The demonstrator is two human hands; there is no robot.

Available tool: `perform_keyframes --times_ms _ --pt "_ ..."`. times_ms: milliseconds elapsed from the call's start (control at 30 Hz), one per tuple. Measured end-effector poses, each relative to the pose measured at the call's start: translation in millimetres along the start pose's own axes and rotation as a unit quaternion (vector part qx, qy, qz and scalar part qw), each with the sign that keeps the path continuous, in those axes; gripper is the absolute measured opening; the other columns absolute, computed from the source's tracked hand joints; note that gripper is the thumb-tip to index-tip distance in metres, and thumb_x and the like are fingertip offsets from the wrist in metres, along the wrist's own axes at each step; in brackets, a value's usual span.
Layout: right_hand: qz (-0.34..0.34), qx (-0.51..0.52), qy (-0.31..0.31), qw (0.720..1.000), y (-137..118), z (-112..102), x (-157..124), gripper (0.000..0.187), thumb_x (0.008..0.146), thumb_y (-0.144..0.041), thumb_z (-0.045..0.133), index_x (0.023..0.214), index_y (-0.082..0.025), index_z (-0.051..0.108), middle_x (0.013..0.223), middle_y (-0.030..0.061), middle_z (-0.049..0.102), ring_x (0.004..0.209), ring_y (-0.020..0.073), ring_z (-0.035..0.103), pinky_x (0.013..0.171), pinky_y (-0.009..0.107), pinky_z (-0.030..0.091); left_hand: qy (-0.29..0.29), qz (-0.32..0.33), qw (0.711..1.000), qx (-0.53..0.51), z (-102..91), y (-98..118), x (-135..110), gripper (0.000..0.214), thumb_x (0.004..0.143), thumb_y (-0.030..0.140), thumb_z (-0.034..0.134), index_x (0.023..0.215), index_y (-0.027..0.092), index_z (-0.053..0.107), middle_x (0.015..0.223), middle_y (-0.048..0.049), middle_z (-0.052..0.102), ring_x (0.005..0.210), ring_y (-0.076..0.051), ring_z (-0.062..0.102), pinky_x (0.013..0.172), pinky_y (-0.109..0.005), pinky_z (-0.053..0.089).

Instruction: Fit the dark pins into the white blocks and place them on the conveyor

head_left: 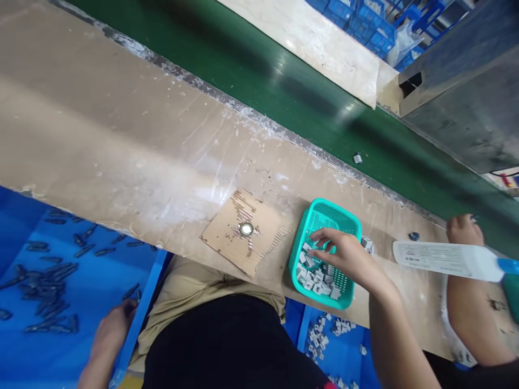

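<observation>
One right hand (344, 254): inside the rim of the teal basket (298, 237), grip well parted, daylight between thumb and fingers; right over the pale blocks (318, 283), contact too close to call.
Left hand (111, 329): down against the side wall of the left blue bin (97, 281), grip curled in beside the dark pieces (46, 289); cannot tell whether clamped on one.
Pale blocks: squat and squarish, tipped at all angles, piled mostly toward the basket's near end.
Teal basket: standing on the counter (133, 178), long axis running from near edge toward far side, leaning slightly in view.
Dark pieces: slender, many slanting lower left to upper right; heaped in the bin, strays scattered farther up.
Lower blue bin (343, 351): below the counter's edge, dotted with clusters of similar blocks.
Cardboard (225, 246): flat, left of the basket, carrying an ornate metal piece (246, 229) with a pale oval centre.
Far right: bottle (433, 259) with a blue cap, near another person's hand (464, 229).
</observation>
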State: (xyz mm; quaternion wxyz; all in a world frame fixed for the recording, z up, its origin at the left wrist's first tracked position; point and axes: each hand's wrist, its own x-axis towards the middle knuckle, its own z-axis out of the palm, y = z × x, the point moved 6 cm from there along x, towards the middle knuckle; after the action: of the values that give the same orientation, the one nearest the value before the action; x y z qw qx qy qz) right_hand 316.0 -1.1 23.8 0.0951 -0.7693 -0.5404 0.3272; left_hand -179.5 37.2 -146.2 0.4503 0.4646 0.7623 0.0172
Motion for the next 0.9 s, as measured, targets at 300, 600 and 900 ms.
perform_keyframes --times_ms 300,600,900 --pt "0.008 0.011 0.124 0.992 13.4 26.4 -10.0 0.021 0.081 -0.031 0.057 0.094 -0.018 0.067 0.09 0.0069 0.064 0.078 0.0201 0.057 0.074 0.037 0.048 0.067 -0.035 0.995 0.063 -1.8 1.3 14.0 0.024 0.058 0.032 0.071 0.059 0.025 0.049 0.045 0.0018 0.045 0.062 -0.032 0.053 0.057 -0.029 0.031" --pt "0.013 0.348 0.2 0.916 17.6 19.3 -33.6 0.03 0.084 -0.034 0.061 0.113 -0.029 0.064 0.107 0.0036 0.057 0.081 0.0161 0.061 0.077 0.034 0.052 0.091 -0.008 0.996 -0.023 0.9 14.0 28.2 0.022 0.057 0.018 0.071 0.063 0.024 0.051 0.05 0.0042 0.055 0.069 -0.028 0.06 0.061 -0.026 0.031" --pt "0.036 0.485 0.151 0.861 -18.8 26.7 -12.0 0.018 0.075 -0.033 0.071 0.086 -0.023 0.061 0.086 0.0028 0.067 0.082 0.0215 0.067 0.072 0.037 0.056 0.103 -0.083 0.964 -0.23 -11.5 13.0 17.4 0.011 0.069 0.022 0.069 0.078 0.016 0.067 0.077 -0.0034 0.068 0.098 -0.028 0.061 0.079 -0.032 0.049"
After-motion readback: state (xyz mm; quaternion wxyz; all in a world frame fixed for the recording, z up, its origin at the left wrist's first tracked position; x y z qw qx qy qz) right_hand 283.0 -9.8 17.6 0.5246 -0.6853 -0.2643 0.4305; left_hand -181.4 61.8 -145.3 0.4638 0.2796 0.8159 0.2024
